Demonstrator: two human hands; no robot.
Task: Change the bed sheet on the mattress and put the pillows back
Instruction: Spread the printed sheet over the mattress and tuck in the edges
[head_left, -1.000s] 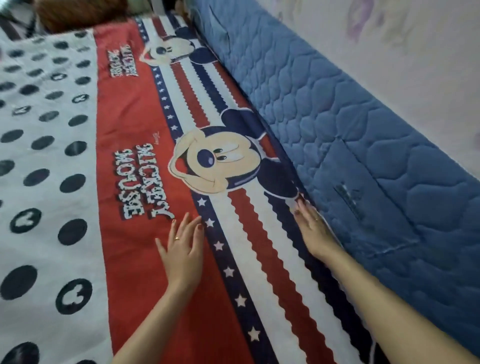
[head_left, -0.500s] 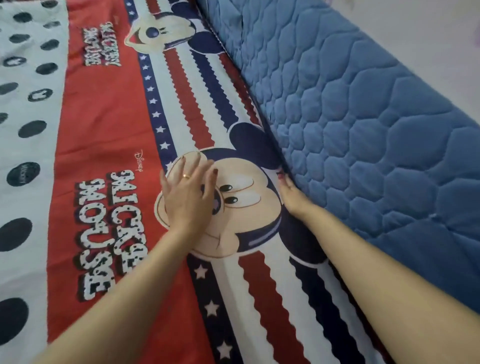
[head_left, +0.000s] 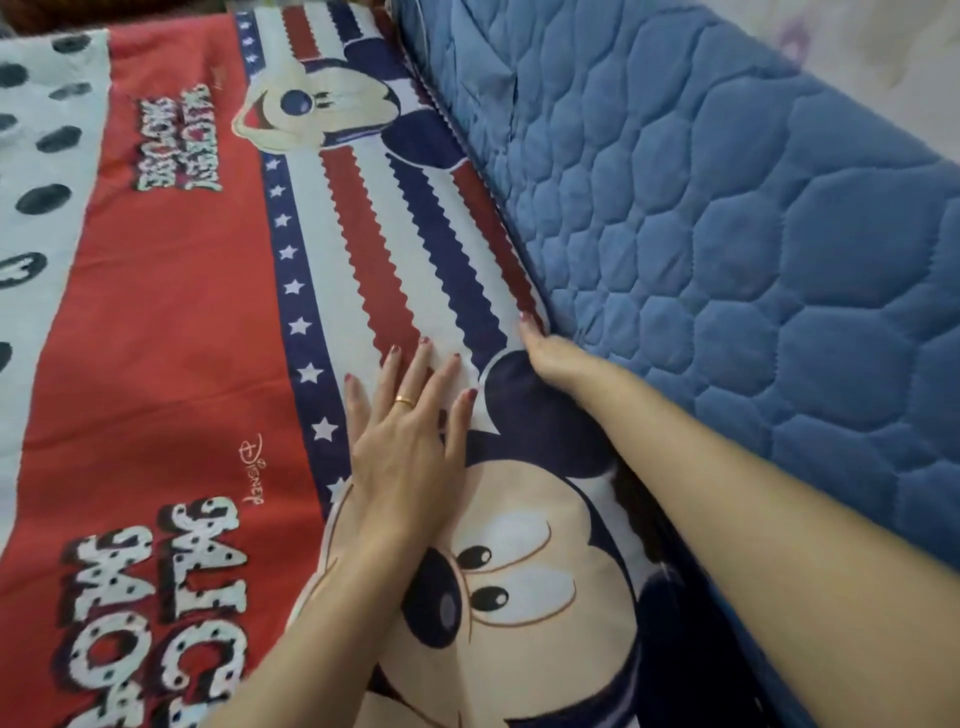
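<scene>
A cartoon-mouse bed sheet (head_left: 171, 322) in red, white and navy lies spread over the mattress. My left hand (head_left: 410, 441) lies flat on it with straight, spread fingers, a gold ring on one finger. My right hand (head_left: 550, 358) presses the sheet's edge down into the gap against a blue quilted mattress (head_left: 727, 218) that leans up along the right side. Its fingertips are partly hidden in the gap. No pillows are in view.
The blue quilted mattress leans against a pale wall (head_left: 883, 57) at the upper right. The sheet's white part with black dots (head_left: 36, 197) runs along the left. Something dark and blurred shows at the top left corner.
Both hands have slid forward along the sheet's right edge, past one printed mouse face toward the stripes. The view has moved forward with them.
</scene>
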